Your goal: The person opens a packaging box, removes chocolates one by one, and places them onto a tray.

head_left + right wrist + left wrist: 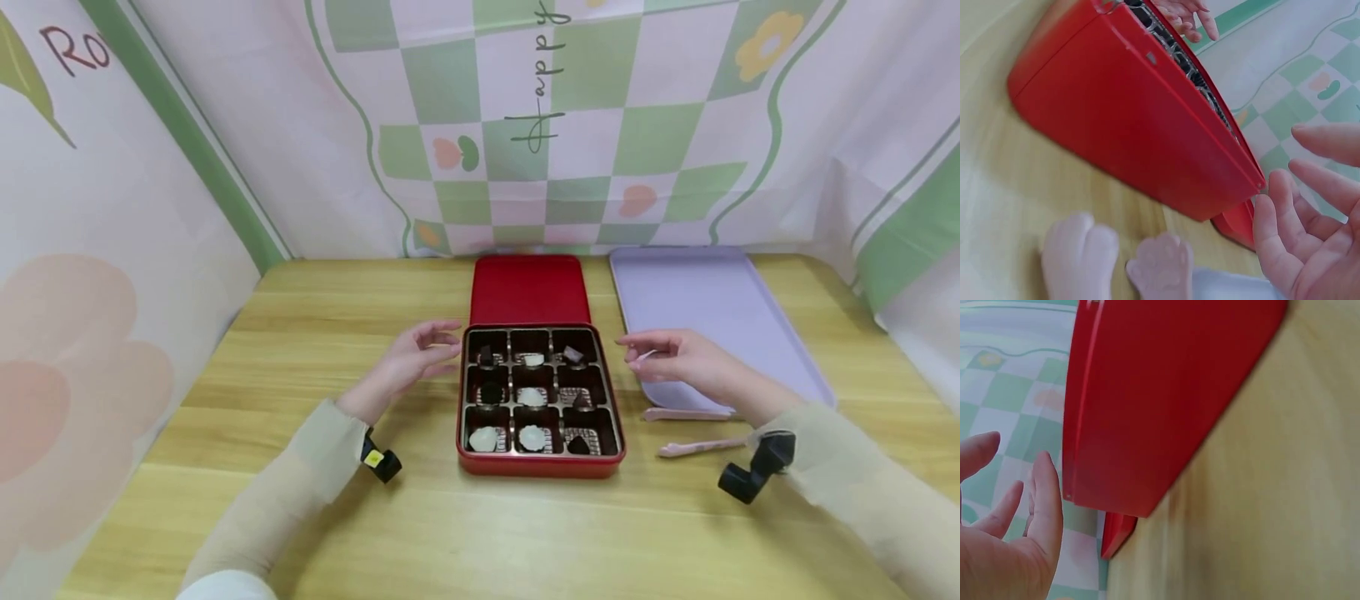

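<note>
A red box (540,468) stands in the middle of the table, its dark insert divided into several compartments. Small chocolate-like pieces lie in them: white ones such as the scalloped piece (532,438), and dark ones such as the piece (578,446) at front right. Behind the box lies its flat red lid (529,288). My left hand (420,357) is beside the box's left rim with loosely extended fingers, holding nothing. On the other side my right hand (678,360), fingers slightly bent, hovers off the right rim and overlaps the lavender tray's near corner in the head view.
The lavender tray (697,292) lies at the back right. Near its front edge are two pink sticks (686,414) with paw-shaped ends (1161,265). A patterned curtain (577,192) hangs along the table's back edge and sides.
</note>
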`<action>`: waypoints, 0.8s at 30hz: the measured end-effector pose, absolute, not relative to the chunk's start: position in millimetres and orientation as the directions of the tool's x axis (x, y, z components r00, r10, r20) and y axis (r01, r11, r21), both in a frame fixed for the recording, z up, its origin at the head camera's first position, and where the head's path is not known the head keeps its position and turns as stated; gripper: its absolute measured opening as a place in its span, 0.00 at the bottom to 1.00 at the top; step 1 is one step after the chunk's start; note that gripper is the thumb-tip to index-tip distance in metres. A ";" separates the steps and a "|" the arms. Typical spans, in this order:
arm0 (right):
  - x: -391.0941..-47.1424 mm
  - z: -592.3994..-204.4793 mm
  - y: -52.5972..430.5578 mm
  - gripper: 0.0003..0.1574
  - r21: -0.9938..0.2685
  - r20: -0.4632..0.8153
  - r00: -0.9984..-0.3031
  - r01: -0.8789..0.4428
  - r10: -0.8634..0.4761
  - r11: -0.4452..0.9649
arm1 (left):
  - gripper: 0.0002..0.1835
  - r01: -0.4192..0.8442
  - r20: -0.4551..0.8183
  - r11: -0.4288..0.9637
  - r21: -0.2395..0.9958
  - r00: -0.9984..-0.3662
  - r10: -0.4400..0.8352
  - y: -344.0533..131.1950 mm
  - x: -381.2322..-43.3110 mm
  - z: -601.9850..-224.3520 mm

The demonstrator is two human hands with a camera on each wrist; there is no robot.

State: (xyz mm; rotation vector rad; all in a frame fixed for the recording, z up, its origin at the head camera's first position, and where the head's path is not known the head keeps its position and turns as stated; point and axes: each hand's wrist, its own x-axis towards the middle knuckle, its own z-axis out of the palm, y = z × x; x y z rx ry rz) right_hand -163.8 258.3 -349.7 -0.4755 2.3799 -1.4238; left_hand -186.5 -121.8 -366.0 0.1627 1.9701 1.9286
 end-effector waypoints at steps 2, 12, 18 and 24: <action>-160.5 -351.5 262.4 0.30 -0.883 -0.083 -0.887 -0.147 -0.455 0.446 | 0.27 -0.171 -0.186 0.073 0.983 -0.922 0.340 -124.6 -184.6 -368.1; -148.1 -364.8 288.5 0.22 -0.819 0.045 -0.870 -0.313 -0.491 0.480 | 0.31 -0.136 -0.179 0.147 0.980 -0.925 0.334 -127.7 -176.2 -375.5; -143.3 -372.4 308.0 0.21 -0.728 0.082 -0.851 -0.406 -0.518 0.552 | 0.36 -0.101 -0.167 0.213 0.972 -0.933 0.319 -124.4 -170.3 -382.4; -141.5 -377.2 322.1 0.22 -0.681 0.106 -0.857 -0.432 -0.504 0.592 | 0.42 -0.083 -0.146 0.187 0.979 -0.922 0.359 -122.2 -168.8 -385.7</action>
